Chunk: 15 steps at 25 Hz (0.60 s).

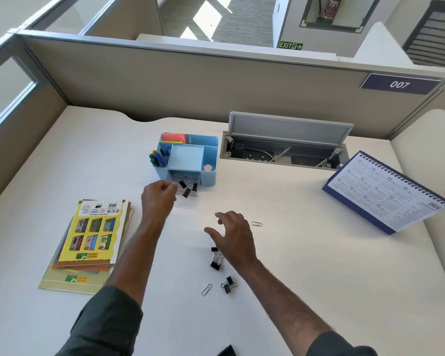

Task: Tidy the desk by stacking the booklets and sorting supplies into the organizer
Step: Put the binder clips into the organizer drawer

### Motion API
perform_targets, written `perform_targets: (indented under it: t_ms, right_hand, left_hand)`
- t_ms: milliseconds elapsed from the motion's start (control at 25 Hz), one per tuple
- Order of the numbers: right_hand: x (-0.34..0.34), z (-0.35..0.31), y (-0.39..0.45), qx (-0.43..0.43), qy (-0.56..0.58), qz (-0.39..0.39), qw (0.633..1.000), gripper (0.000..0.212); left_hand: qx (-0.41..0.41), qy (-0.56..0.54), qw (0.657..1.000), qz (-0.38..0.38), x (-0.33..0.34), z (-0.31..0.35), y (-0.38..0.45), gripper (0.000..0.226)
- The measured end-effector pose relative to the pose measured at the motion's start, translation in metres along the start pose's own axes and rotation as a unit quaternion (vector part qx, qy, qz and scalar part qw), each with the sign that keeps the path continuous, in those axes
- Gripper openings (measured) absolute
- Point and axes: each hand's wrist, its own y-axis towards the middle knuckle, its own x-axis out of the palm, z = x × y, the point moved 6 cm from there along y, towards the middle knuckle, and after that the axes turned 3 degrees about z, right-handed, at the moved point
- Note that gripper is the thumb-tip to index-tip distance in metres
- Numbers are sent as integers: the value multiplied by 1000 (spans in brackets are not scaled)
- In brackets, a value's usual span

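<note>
The blue organizer [208, 160] stands mid-desk with pens, sticky notes and an eraser in its compartments. Its small front drawer [190, 182] is pulled out and holds black binder clips. My left hand [158, 199] is at the drawer's left side, fingers pinched on the wire of one binder clip [186, 192]. My right hand [233, 236] hovers open, fingers spread, just above two loose binder clips [216, 258]. More binder clips [228, 284] and a paper clip [206, 289] lie nearer me; another paper clip [256, 224] lies right of that hand. The booklets [93, 240] sit stacked at the left.
A blue desk calendar [393, 194] stands at the right. An open cable hatch [283, 150] with its lid raised sits behind the organizer. Beige partition walls [216, 80] close the desk at the back and sides. A dark object [228, 352] pokes in at the bottom edge.
</note>
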Motion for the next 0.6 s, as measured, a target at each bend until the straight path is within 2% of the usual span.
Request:
perform_targets:
  t_ms: [120, 360, 600]
  right_hand:
    - [11, 11, -19, 12, -5, -34, 999, 40]
    - [30, 28, -54, 23, -39, -130, 990, 55]
    - [37, 32, -70, 19, -92, -155, 983, 47]
  left_hand:
    - [-18, 14, 1000, 13, -1, 2, 24, 21]
    - [-76, 65, 995, 15, 12, -7, 39, 21]
    - [-98, 95, 990, 25, 17, -10, 40, 21]
